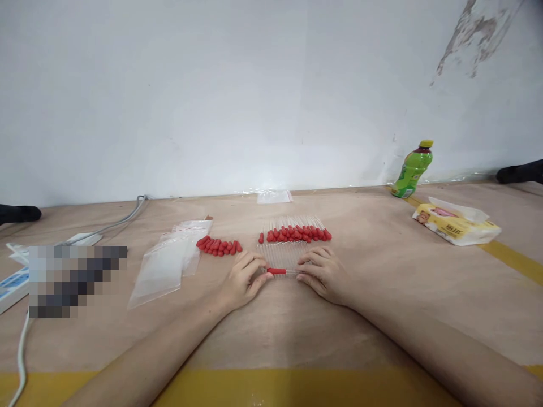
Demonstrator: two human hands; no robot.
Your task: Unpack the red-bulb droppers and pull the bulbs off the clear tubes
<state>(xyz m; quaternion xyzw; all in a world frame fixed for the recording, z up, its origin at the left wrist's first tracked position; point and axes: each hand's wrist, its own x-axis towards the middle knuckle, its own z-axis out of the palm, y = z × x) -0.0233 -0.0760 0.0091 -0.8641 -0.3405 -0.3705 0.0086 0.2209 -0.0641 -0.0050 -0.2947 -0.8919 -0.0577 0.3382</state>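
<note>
My left hand [246, 280] pinches a red rubber dropper bulb [276, 271] by its closed end, between thumb and fingers. From the bulb's other end a thin glass tube [292, 273] runs to my right hand [326, 275], whose thumb and fingertips close on it. Under and just beyond both hands lies a row of bare glass tubes [286, 252]. Farther back, droppers with red bulbs [299, 233] lie side by side, bulbs toward me and glass pointing away. A heap of loose red bulbs [218, 246] lies beyond my left hand.
Clear plastic zip bags [159, 271] lie at the left, near a power strip [14, 285] with a grey cable [121, 220]. A small bag [274, 196] lies by the wall. At the right are a green bottle [413, 171] and a yellow tissue pack [456, 225].
</note>
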